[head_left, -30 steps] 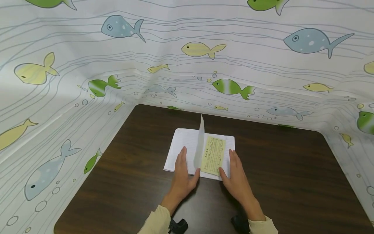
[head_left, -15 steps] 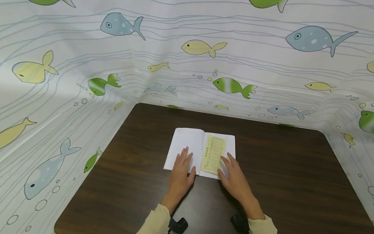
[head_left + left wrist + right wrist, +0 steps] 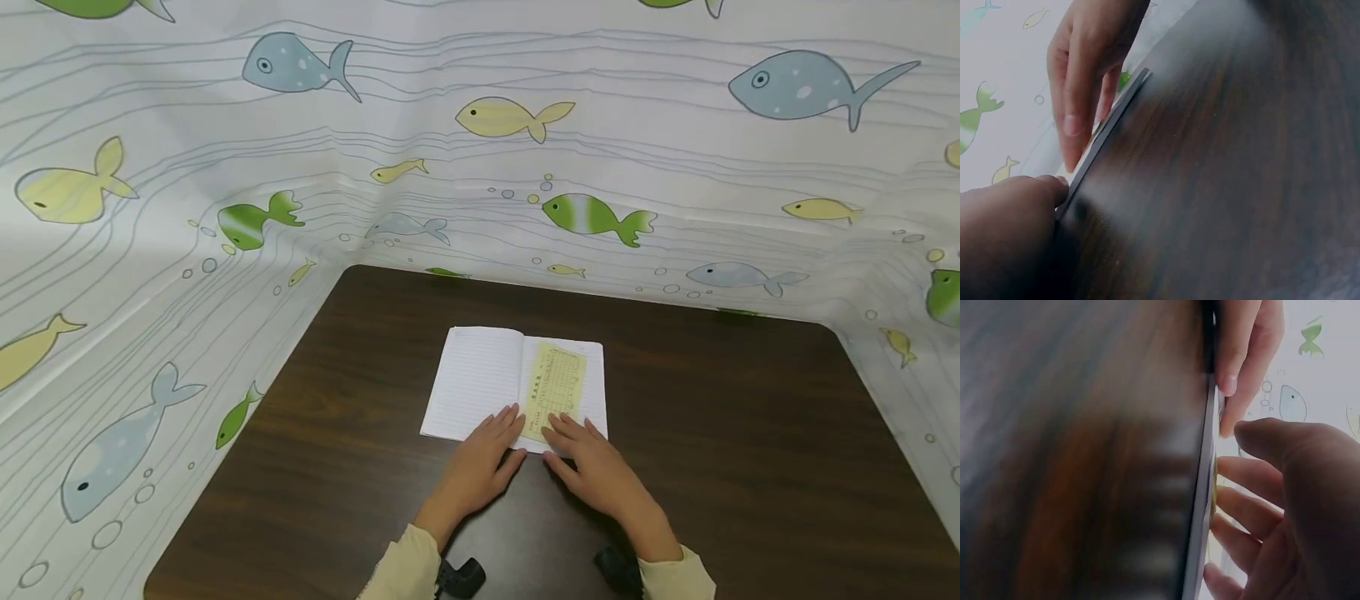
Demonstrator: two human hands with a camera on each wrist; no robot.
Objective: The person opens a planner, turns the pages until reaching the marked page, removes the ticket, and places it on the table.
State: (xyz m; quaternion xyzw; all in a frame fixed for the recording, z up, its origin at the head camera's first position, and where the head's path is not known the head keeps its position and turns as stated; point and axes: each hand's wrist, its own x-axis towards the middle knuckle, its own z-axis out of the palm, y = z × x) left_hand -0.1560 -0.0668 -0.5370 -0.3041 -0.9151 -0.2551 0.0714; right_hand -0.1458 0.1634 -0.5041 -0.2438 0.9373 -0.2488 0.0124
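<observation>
Notebook (image 3: 472,379) lies spread on worktop (image 3: 735,442), slip (image 3: 557,382) on its right page. Both likely light, easily creased; hold by edges. My left hand (image 3: 480,468), right hand (image 3: 595,471): relaxed, gripping nothing, at notebook's near edge.

One table (image 3: 750,433) lies under one notebook (image 3: 480,375), with one yellow slip (image 3: 557,383) on it, two hands (image 3: 480,467) (image 3: 597,473) at its near edge, two sleeves (image 3: 405,562) (image 3: 678,577) and two black devices (image 3: 462,577) (image 3: 618,570) on its near side.
</observation>
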